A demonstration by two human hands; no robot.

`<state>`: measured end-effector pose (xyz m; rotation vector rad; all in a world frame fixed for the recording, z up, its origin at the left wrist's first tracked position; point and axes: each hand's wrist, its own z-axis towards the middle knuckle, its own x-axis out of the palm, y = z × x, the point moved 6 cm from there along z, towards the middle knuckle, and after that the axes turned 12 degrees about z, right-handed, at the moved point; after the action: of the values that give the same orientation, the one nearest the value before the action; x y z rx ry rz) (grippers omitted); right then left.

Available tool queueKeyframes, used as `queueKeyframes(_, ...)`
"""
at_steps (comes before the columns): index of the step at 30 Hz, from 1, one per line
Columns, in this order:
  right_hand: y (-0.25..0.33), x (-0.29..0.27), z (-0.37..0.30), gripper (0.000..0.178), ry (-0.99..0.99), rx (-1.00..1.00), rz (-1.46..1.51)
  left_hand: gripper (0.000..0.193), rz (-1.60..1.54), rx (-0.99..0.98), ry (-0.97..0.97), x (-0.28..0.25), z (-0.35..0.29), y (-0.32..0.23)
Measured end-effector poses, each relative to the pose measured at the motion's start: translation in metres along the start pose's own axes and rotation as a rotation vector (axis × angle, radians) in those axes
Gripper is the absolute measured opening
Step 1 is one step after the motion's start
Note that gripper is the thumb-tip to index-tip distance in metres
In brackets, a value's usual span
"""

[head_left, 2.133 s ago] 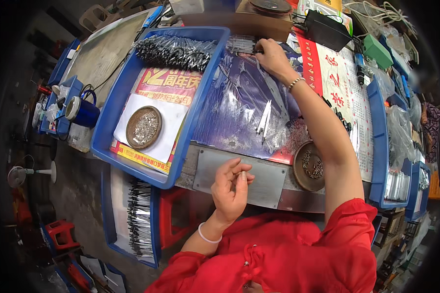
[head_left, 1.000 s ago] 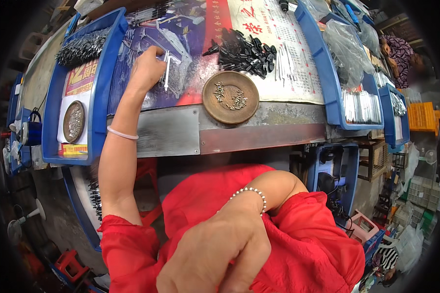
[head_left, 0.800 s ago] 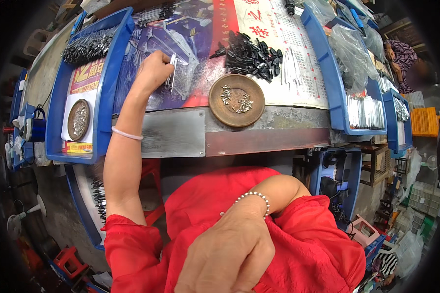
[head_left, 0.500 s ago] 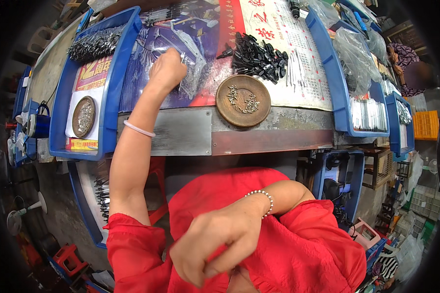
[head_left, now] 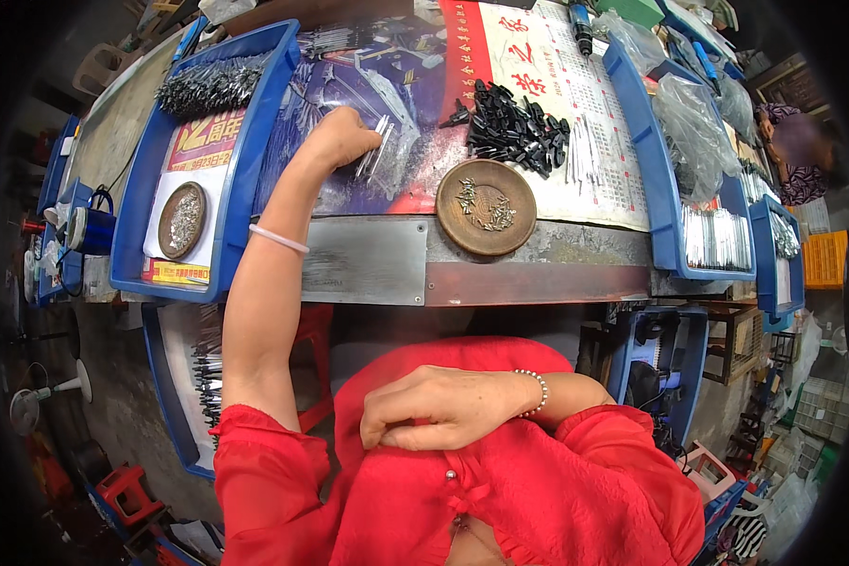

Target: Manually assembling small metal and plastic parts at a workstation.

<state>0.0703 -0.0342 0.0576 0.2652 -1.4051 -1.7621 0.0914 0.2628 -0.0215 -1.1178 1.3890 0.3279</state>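
Note:
My left hand reaches out over the purple part of the printed table sheet. Its fingers are closed at a few thin silver rods, which stick out past the fingertips; the exact grip is partly hidden. Close to my body, my right hand is held in front of the red top, fingers curled in, and nothing shows in them. A round brown dish with small metal parts stands at the table's front edge. Behind it lies a heap of black plastic parts, with slim silver rods to its right.
A blue tray at left holds a pile of metal pieces and a small dish of bits. To the right, another blue tray holds plastic bags and upright rods. A dark-tipped tool lies at the back. Another person sits far right.
The view has shifted slightly. My left hand and the rods at its fingertips have moved a little to the right. My right hand has risen and curled in closer against the red top.

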Motion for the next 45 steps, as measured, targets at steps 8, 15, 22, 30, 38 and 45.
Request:
queueKeyframes(8, 0.053, -0.052, -0.034, 0.014, -0.289, 0.071, -0.422, 0.021, -0.173, 0.004, -0.489, -0.029, -0.083, 0.003)
queueKeyframes(15, 0.126, -0.205, -0.147, 0.018, -1.258, 0.282, -1.132, 0.013, -0.884, 0.078, -0.203, 0.003, -0.192, -0.052)
queueKeyframes(22, 0.127, -0.302, -0.159, 0.027, -1.259, 0.642, -1.441, 0.017, -1.199, 0.083, 0.099, 0.05, -0.228, -0.072)
queueKeyframes(30, 0.128, -0.337, -0.158, 0.038, -1.257, 0.821, -1.384, 0.024, -1.169, 0.128, 0.191, 0.067, -0.242, -0.077)
queueKeyframes(38, 0.134, -0.249, -0.145, 0.027, -1.245, 0.376, -0.924, 0.016, -1.356, 0.031, 0.3, 0.078, -0.239, -0.083)
queueKeyframes(45, 0.082, -0.111, -0.084, 0.017, -0.875, -0.057, -0.93, 0.012, -1.461, -0.046, 0.21, 0.081, -0.23, -0.087)
